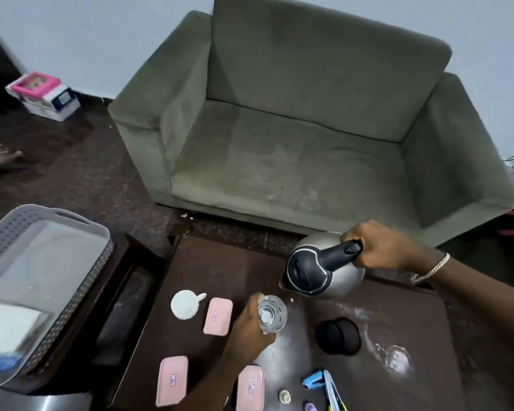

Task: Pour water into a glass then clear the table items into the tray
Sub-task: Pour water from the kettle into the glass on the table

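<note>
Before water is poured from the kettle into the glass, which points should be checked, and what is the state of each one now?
1. Right hand grips kettle handle: ok.
2. Left hand holds glass steady: ok.
3. Glass upright, mouth open: ok.
4. Spout above glass: not ok, it is beside it.
5. Water level in kettle: cannot tell, lid shut.
6. Tray has room for later: ok.

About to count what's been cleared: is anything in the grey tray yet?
Cannot tell for certain. The grey tray shows mostly bare floor, with something white at its near end; the pink boxes and white cup remain on the table.
</note>
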### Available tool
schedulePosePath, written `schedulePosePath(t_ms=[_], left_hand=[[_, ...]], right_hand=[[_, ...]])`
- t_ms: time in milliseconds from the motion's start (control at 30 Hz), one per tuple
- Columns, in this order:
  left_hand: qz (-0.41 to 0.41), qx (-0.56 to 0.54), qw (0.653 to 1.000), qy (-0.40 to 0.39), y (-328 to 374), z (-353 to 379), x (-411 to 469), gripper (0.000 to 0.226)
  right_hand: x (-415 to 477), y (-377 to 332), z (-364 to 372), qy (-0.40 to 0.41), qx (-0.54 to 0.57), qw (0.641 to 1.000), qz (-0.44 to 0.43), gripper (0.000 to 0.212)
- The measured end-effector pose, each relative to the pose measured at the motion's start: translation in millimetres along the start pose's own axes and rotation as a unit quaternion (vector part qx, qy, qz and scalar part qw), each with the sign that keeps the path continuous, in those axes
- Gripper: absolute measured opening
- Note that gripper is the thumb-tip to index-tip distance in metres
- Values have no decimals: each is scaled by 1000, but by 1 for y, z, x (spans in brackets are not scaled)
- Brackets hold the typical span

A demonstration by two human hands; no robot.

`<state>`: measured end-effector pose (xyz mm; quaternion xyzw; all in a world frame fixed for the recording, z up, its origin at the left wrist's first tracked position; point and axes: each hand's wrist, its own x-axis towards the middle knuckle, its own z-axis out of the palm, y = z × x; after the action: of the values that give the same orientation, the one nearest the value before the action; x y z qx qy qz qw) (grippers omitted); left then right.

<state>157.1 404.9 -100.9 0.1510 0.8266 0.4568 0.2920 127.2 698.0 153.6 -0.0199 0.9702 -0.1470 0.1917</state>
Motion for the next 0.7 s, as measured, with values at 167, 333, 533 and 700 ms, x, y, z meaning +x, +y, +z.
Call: schedulePosePath(t_ms=[167, 333, 533, 700], left_hand=[[-9, 4, 1000, -24, 3, 24, 2, 75], [-10, 1, 1000, -21, 2, 30, 5, 71], [-3, 4, 1000, -17, -2, 30, 11, 67], [-7, 8, 1000, -19, -4, 31, 11, 72]], right_hand=[[-10, 16, 21, -14, -18, 1000, -6, 18], [-12, 11, 37, -26, -105, 994, -30, 15], [-10, 3, 56, -16, -180, 982, -47, 15], [-13, -5, 64, 4, -243, 967, -83, 13]])
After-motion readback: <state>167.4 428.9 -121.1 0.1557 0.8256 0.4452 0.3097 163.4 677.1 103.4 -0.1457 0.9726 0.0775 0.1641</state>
